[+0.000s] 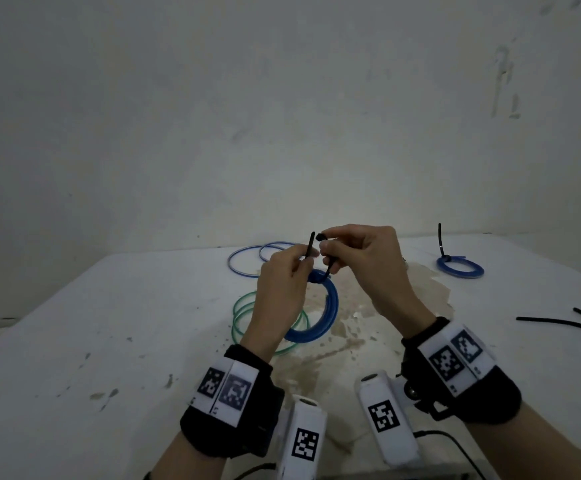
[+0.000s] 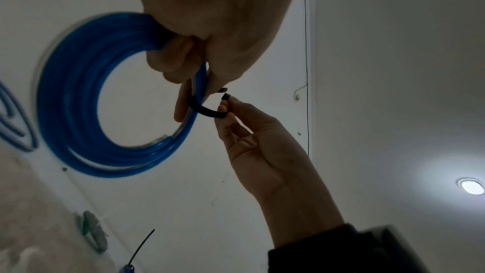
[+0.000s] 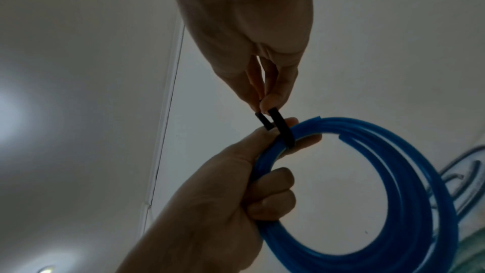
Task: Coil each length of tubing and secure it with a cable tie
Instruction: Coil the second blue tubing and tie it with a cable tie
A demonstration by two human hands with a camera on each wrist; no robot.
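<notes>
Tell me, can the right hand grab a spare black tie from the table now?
Probably not yet: the right hand is pinching the cable tie round the blue coil. The spare ties lie unblocked nearby.

blue coil (image 1: 330,306): left part hidden behind the left hand (image 1: 282,292).
loose cable ties (image 1: 559,323): cut off at head view's right edge.
green tubing (image 2: 90,234): blurred, lower left.

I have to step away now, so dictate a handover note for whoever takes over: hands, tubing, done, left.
Left hand grips the blue coil and pinches the tie's tail.
Right hand pinches the tie's head; tie looped round the coil, not yet threaded.
Done: one tied coil far right.
Left: thread and tighten; then the green tubing and far blue tubing. Spare ties at right.
</notes>
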